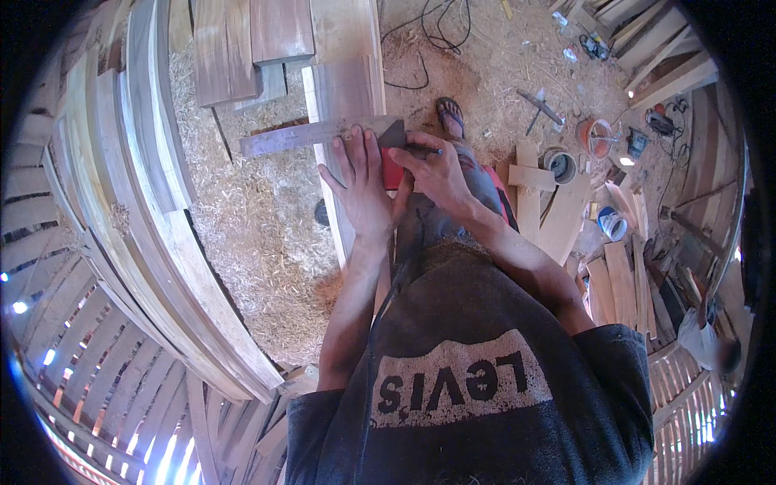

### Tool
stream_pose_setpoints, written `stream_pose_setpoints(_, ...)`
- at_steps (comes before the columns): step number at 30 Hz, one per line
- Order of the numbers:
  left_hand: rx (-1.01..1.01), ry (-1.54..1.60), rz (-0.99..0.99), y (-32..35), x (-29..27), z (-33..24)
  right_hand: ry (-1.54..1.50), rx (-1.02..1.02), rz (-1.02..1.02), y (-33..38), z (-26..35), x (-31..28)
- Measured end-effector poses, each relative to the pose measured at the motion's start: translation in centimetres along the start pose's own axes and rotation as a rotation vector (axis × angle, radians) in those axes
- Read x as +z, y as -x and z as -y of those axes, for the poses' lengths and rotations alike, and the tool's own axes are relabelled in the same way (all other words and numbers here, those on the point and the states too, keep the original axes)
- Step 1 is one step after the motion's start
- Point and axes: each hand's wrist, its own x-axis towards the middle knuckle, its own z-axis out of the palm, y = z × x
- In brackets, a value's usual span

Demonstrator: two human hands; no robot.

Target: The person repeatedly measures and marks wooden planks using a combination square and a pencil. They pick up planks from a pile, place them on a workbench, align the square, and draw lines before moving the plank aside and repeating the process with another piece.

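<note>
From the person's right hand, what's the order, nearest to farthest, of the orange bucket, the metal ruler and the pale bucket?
1. Metal ruler: just left of the right hand, partly under the left hand.
2. Pale bucket: on the right, beyond the leg.
3. Orange bucket: farther right.

Dark block lettering point(487, 381) is showing upside down on a pale, wavy-topped panel point(529, 388) across a faded black fabric T-shirt point(485, 299).
</note>
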Motion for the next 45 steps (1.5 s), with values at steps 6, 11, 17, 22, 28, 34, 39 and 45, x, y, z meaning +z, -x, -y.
stream_pose_setpoints(6,-0.003,-0.012,-0.004,0.0,0.1,-0.1,-0.040,0.054,-0.014,-0.2,-0.5,-0.1)
stream_pose_setpoints(11,0.013,0.016,-0.019,0.0,0.2,0.1,-0.040,0.052,0.008,-0.3,-0.4,-0.1)
stream_pose_setpoints(17,0.008,-0.002,-0.040,-0.1,0.1,-0.1,-0.121,0.072,0.024,-0.1,0.4,-0.1)
stream_pose_setpoints(22,0.009,-0.016,-0.044,0.0,0.3,0.0,-0.087,0.105,0.016,-0.2,-0.1,-0.3)
stream_pose_setpoints(28,0.018,0.009,-0.036,0.0,0.0,0.1,-0.154,0.162,0.057,0.3,2.1,-0.3)
stream_pose_setpoints(34,0.031,0.022,-0.059,0.0,0.2,0.2,-0.110,0.176,0.026,0.4,3.0,-0.1)
stream_pose_setpoints(39,0.041,0.029,-0.060,0.0,0.3,0.4,-0.097,0.169,0.043,0.4,2.6,-0.4)
stream_pose_setpoints(45,0.024,0.047,-0.069,0.0,0.1,0.1,-0.090,0.192,0.093,0.3,2.7,-1.1)
